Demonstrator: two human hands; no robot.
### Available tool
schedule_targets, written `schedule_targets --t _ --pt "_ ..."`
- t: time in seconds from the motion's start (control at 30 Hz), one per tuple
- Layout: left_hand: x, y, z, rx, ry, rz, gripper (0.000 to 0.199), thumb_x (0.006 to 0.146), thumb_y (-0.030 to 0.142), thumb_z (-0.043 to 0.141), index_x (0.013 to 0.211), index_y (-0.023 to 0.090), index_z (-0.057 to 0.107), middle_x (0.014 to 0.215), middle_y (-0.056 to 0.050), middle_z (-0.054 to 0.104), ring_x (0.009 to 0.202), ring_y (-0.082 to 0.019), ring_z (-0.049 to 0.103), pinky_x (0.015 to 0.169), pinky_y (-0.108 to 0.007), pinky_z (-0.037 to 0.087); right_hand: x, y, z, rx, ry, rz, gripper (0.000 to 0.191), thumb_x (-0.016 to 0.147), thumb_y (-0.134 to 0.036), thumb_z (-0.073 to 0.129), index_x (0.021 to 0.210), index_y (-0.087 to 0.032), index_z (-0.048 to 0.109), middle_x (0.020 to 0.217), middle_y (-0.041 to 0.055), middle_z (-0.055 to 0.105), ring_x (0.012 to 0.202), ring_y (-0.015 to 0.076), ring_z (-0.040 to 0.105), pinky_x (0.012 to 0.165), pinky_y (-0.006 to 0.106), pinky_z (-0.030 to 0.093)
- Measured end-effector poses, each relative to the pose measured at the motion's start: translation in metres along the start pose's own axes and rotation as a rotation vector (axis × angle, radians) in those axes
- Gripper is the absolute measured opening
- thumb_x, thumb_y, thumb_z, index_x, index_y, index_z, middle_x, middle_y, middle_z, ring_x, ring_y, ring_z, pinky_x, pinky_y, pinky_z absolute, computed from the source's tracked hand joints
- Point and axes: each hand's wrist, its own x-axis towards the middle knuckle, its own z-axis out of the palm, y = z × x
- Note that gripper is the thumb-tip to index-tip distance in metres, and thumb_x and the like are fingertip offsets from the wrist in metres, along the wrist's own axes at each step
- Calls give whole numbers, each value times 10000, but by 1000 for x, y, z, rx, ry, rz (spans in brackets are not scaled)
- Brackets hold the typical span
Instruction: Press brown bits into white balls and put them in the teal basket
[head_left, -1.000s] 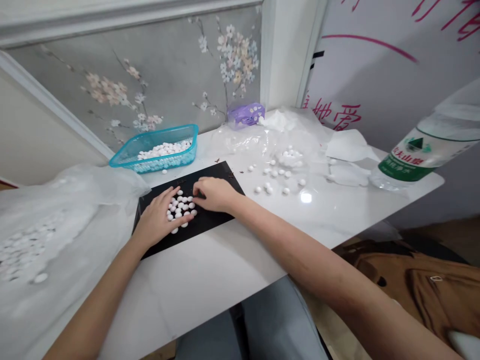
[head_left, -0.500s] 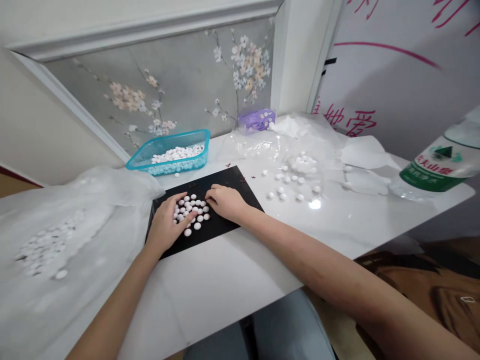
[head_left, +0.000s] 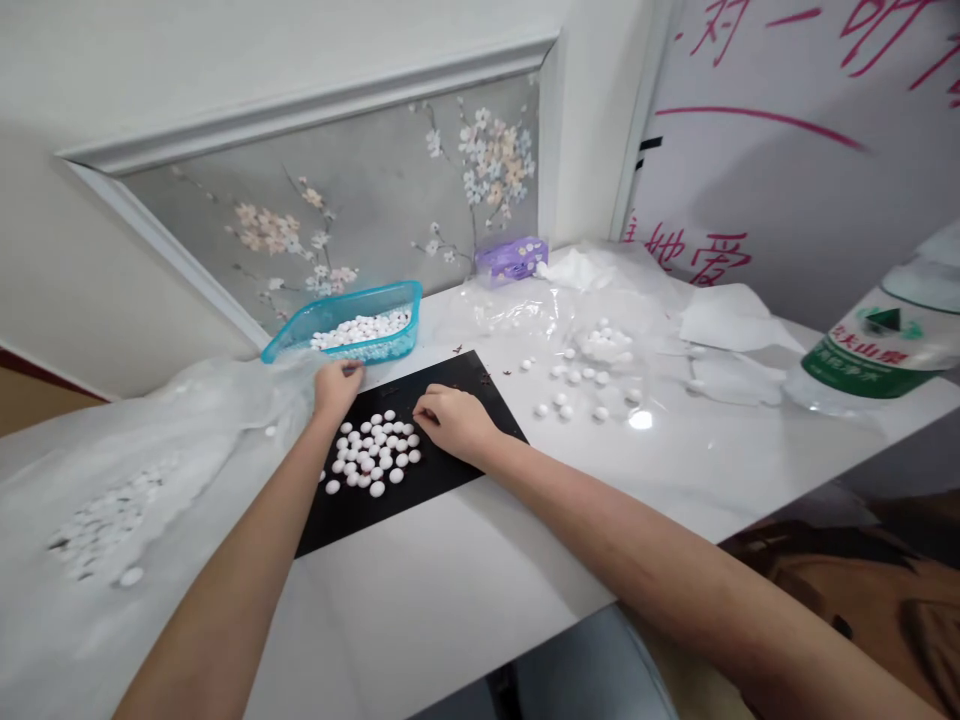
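A loose cluster of small white round pieces lies on a black board. Just in front of the teal plastic basket, beyond the board's far left edge, is my left hand. Its fingers are curled together, and whatever they pinch is hidden. My right hand rests on the board, to the right of the cluster. Thumb and fingers are drawn together there; anything between them is too small to make out. More white pieces fill the basket.
White sheeting with dark-marked white pieces covers the table's left. Right of the board are scattered white pieces, a clear plastic bag, a purple packet and a large water bottle. Dark reddish bits lie by the board.
My left hand has left the cluster and moved away from me to the basket's front, its fingers closing. The cluster is now uncovered and spread wider. My right hand stays nearly in place.
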Motion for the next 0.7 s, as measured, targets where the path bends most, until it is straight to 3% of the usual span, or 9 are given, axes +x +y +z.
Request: schedule_targets --t 0.17,0.33,0.4,0.47,0.57,0.7 --pt "-6 7 5 -140 33 -28 183 640 187 596 789 94 646 865 -136 683 920 -278 627 918 -411 430 1 2 0 4 20 -6 186 857 -187 457 836 -191 642 892 5 600 745 113 554 593 230 327" --pt "-67 27 -17 -430 -56 -29 384 725 291 620 1076 142 577 982 -78 686 922 -166 649 855 -277 499 -4 -5 -2 74 160 12 177 897 -232 445 890 -193 618 935 0 585 746 89 551 609 205 346" --pt "-102 33 -30 -854 -136 -194 373 693 221 682 1051 169 593 972 -55 695 912 -135 655 844 -211 503 -8 -12 -4 145 251 -4 171 904 -252 447 893 -188 605 935 -5 578 753 76 546 617 191 357" --pt "-132 36 -39 -1061 -133 -363 306 682 126 684 979 176 624 911 -36 706 839 -109 671 741 -138 523 -13 -21 -5 212 308 -33 182 910 -271 443 895 -177 598 923 -2 572 746 66 539 619 180 368" --pt "-158 39 -45 -1211 -88 -539 199 723 32 609 865 165 646 848 -18 708 779 -90 678 640 -88 525 -20 -34 -6 286 313 -102 219 928 -284 417 926 -163 599 917 17 570 736 57 532 625 162 383" --pt "-164 41 -41 -1301 -93 -637 196 787 10 521 808 157 650 799 2 701 718 -76 676 635 -93 537 -27 -46 -9 314 259 -167 239 940 -255 386 962 -170 609 929 31 583 784 61 558 638 152 394"
